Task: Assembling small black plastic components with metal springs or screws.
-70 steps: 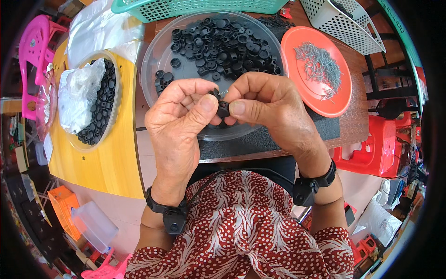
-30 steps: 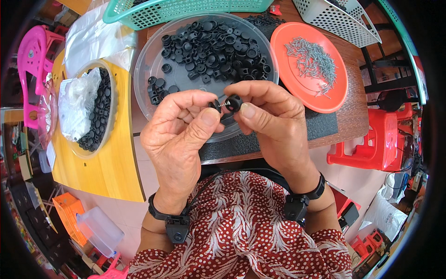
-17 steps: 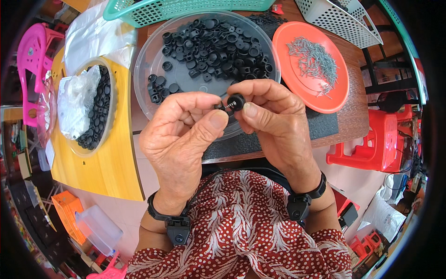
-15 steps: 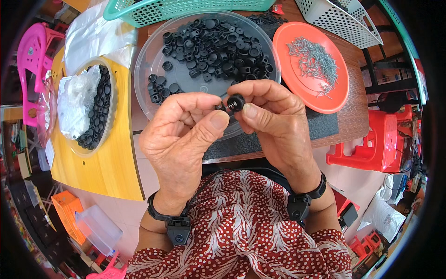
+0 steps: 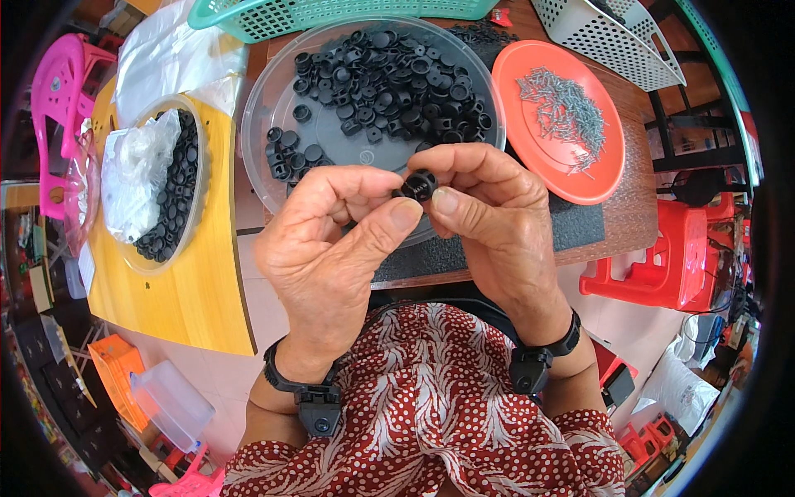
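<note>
My right hand [image 5: 503, 228] pinches a round black plastic cap [image 5: 422, 184] between thumb and fingers. Thumb and forefinger of my left hand [image 5: 323, 248] close on a small black piece [image 5: 400, 193], mostly hidden by the fingertips, which meets the cap's left side. Both hands hover over the near rim of a clear round tub [image 5: 250, 137]. Loose black plastic parts [image 5: 389, 83] are heaped in that tub. To its right, an orange-red plate [image 5: 526, 153] bears a pile of thin silvery metal pieces [image 5: 567, 116].
A teal basket [image 5: 331, 18] and a white perforated basket [image 5: 609, 41] stand at the table's far side. On the yellow table [image 5: 199, 282] at left sits a tub of black parts [image 5: 175, 203] with plastic bags [image 5: 145, 174]. A red stool [image 5: 654, 257] is at right.
The small metal coil spring seen between the two black pieces is no longer visible. The pieces have come together, and the cap is turned slightly.
</note>
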Motion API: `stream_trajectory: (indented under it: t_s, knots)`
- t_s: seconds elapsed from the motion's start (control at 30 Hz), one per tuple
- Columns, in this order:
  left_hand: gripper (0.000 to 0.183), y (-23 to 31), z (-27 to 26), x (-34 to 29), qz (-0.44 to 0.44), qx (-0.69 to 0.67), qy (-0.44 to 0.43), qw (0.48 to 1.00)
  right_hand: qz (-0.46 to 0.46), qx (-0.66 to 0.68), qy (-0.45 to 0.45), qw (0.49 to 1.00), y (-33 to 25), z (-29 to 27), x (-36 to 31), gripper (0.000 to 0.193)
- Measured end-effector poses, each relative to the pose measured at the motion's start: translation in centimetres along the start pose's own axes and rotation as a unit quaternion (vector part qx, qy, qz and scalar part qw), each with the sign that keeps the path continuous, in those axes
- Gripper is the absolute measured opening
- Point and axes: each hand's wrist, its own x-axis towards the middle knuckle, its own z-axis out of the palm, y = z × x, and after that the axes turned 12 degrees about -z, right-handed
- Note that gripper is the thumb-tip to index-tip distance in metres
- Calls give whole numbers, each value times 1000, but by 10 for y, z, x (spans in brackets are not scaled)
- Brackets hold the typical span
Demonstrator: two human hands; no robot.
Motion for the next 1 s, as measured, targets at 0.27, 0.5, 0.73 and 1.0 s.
stream_trajectory:
  t_s: [0.27, 0.5, 0.73, 1.0]
  knots:
    - [18, 2, 0, -2, -4, 43, 11, 999, -7, -15, -3, 1000, 1, 0, -1, 25]
    - [21, -1, -1, -1, 21, 49, 10, 999, -7, -13, 3, 1000, 2, 0, -1, 24]
    - [20, 0, -3, -1, 6, 45, -2, 999, -4, -25, 2, 1000, 2, 1, -1, 24]
    - [23, -1, -2, 0, 9, 59, -10, 998, -13, -38, 12, 999, 2, 2, -2, 25]
